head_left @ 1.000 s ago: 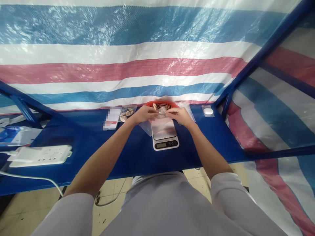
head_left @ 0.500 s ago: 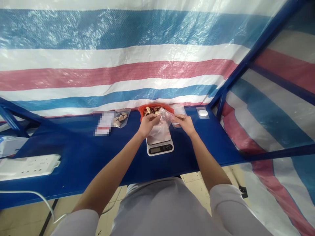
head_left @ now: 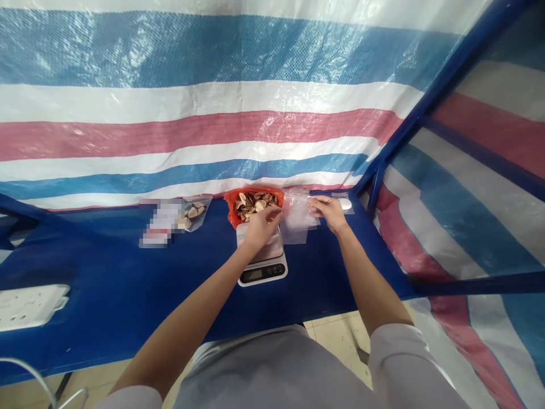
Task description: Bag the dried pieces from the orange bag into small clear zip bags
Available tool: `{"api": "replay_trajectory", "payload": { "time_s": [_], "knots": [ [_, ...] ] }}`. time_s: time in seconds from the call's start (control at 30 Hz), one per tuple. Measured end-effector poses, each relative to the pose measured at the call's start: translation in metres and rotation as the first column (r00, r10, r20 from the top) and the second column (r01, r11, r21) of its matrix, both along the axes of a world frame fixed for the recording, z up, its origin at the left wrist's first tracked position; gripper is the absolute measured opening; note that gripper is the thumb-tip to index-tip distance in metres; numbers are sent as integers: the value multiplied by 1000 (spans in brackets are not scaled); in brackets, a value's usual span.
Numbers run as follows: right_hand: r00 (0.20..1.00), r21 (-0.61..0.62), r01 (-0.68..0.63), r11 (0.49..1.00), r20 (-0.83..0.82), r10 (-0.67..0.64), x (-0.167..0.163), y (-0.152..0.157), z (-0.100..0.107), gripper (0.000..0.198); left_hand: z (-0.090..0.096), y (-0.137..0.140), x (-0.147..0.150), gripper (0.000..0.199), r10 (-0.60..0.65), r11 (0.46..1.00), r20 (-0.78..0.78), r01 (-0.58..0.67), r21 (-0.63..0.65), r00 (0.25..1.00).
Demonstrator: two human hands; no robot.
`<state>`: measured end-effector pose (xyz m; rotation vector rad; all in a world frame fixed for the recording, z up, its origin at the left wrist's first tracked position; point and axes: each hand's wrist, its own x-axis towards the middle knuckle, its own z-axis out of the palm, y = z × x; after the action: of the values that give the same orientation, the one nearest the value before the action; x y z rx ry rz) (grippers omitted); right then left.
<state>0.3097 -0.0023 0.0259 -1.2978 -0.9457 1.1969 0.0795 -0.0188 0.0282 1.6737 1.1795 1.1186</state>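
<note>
A clear plastic zip bag [head_left: 294, 228] hangs flat between my hands, just right of the scale. My left hand [head_left: 263, 226] is closed in a pinch at the bag's left edge, above the scale's plate. At its right edge, the fingers of my right hand [head_left: 327, 211] are pinched on the plastic. Under my left hand stands a white kitchen scale [head_left: 264, 272] with a dark display; its reading is not legible. Behind it, an open red plastic bag [head_left: 232, 209] holds many dried brown-and-cream slices [head_left: 258, 203]. More clear bags seem to lie behind the held one.
To the left lies a clear bag with several slices [head_left: 195, 215], beside a blurred label card [head_left: 159, 224]. A white oval item [head_left: 346, 203] in a small clear packet lies right. A white power strip [head_left: 32, 307] sits at the left on the blue table [head_left: 170, 295]; striped sheeting [head_left: 204, 136] hangs behind.
My hands have moved apart, and the clear bag now hangs beside the scale instead of over it. More of the red bag's slices show. The view has shifted slightly right.
</note>
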Motion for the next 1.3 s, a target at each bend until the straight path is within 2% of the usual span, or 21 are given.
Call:
{"api": "replay_trajectory", "payload": {
  "time_s": [0.1, 0.2, 0.3, 0.43, 0.6, 0.8, 0.9, 1.0, 1.07, 1.17, 1.3],
  "knots": [
    [999, -17, -14, 1000, 41, 15, 19, 16, -2, 47, -3, -2, 10, 21, -9, 957, -235, 76, 279, 972],
    [996, -34, -28, 999, 84, 31, 36, 32, -3, 41, -7, -4, 24, 21, 6, 855, -463, 235, 461, 886],
    [988, -63, -67, 996, 135, 75, 46, 46, -3, 35, -12, -5, 38, 21, 8, 775, -664, 415, 477, 748],
    [980, -101, -75, 992, 179, 93, 46, 61, -5, 30, -19, -6, 50, 17, 30, 724, -817, 551, 416, 577],
    [963, -80, -96, 992, 245, 113, 36, 78, -13, 23, -28, -4, 56, 19, 43, 734, -882, 584, 347, 470],
    [885, 15, -110, 994, 457, 91, 30, 87, -29, 22, -37, 3, 58, 21, 50, 767, -898, 558, 315, 438],
    [766, 92, -121, 988, 642, 34, 34, 80, -28, 22, -37, 5, 59, 21, 55, 781, -904, 546, 304, 424],
    [555, 190, -101, 976, 825, -103, 34, 62, -19, 24, -37, 5, 61, 19, 54, 792, -910, 538, 290, 410],
    [447, 241, -116, 964, 879, -166, 30, 48, -14, 29, -36, 5, 62, 19, 49, 797, -913, 534, 281, 406],
    [364, 257, -270, 928, 919, -148, 16, 31, -13, 29, -36, 5, 63, 19, 36, 805, -909, 527, 273, 416],
    [332, 193, -407, 893, 942, -52, 1, 29, -24, 29, -39, 4, 63, 21, 50, 812, -901, 507, 288, 431]
  ]
}}
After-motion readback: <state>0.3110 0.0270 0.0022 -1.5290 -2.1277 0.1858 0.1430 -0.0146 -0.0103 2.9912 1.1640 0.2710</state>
